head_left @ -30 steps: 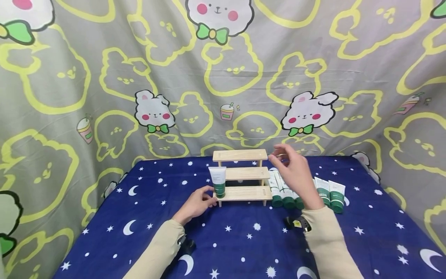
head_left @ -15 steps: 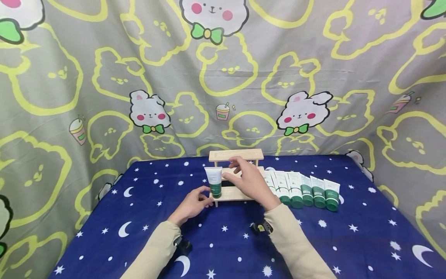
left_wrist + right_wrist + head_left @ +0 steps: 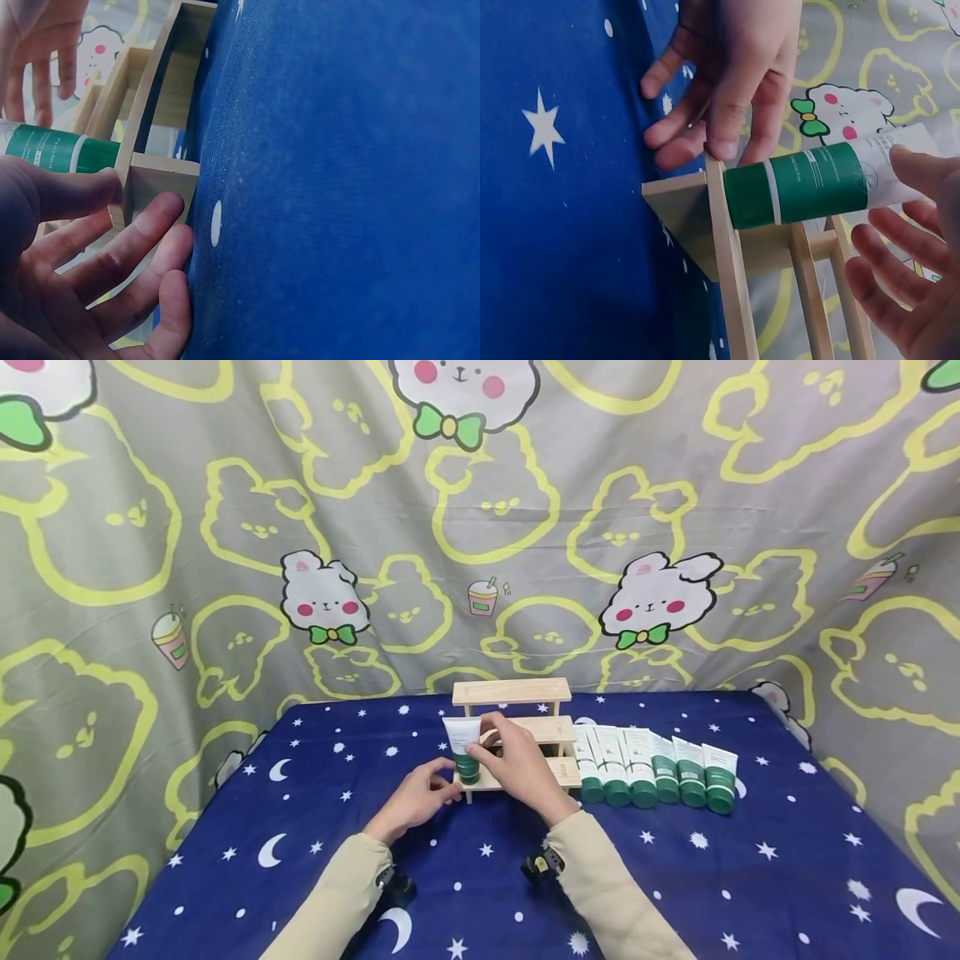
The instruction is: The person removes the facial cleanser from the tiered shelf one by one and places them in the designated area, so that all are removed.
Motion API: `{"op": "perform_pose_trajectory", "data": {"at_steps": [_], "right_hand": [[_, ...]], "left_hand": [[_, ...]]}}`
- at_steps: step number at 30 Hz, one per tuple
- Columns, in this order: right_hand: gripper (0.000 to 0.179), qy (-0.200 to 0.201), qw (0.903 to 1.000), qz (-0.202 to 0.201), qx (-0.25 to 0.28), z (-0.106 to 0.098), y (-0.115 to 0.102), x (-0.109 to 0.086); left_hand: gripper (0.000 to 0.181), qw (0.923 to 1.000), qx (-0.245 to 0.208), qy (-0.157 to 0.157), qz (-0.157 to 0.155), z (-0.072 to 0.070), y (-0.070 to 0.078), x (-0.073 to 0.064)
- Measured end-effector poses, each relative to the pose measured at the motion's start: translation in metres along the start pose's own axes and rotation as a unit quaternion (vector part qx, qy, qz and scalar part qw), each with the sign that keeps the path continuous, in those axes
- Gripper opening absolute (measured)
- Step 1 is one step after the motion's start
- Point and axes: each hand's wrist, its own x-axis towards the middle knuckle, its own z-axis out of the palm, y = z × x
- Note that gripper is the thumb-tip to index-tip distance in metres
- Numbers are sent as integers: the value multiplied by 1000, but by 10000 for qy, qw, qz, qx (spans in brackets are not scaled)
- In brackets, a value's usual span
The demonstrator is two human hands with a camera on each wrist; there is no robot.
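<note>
A three-tier wooden display stand (image 3: 512, 692) stands on the table. On the left end of its bottom step, a white-and-green squeeze tube (image 3: 463, 747) stands upright on its green cap. My left hand (image 3: 416, 799) grips that end of the step, its thumb on the top edge and its fingers by the end leg (image 3: 166, 174). From the right, my right hand (image 3: 517, 766) pinches the tube's white upper part, with the thumb across the front. Its other fingers spread behind and below in the right wrist view, where the tube's green lower part (image 3: 817, 180) shows.
Right of the stand, several similar tubes (image 3: 643, 768) lie in a row with their green caps toward me. A dark blue cloth with stars and moons (image 3: 322, 893) covers the table. Behind hangs a grey curtain (image 3: 525, 539) with cartoon prints.
My right hand has come left from above the row of tubes, across the stand, to the tube on the bottom step. The left hand has stayed at the step's end.
</note>
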Motion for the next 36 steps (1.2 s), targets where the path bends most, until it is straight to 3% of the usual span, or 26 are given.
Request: {"op": "perform_pose_trajectory", "data": {"at_steps": [5, 18, 29, 36], "right_hand": [[15, 31, 9999, -104, -48, 4, 0, 0], [12, 286, 9990, 1, -331, -11, 3, 1], [31, 624, 9979, 175, -64, -66, 3, -1], [30, 1063, 9930, 460, -230, -109, 6, -9]], "left_hand": [[31, 10000, 10, 5, -37, 0, 1, 0], [30, 9999, -21, -93, 87, 0, 1, 2], [29, 9999, 27, 10, 149, 1, 0, 3], [28, 9999, 33, 36, 140, 2, 0, 3]]}}
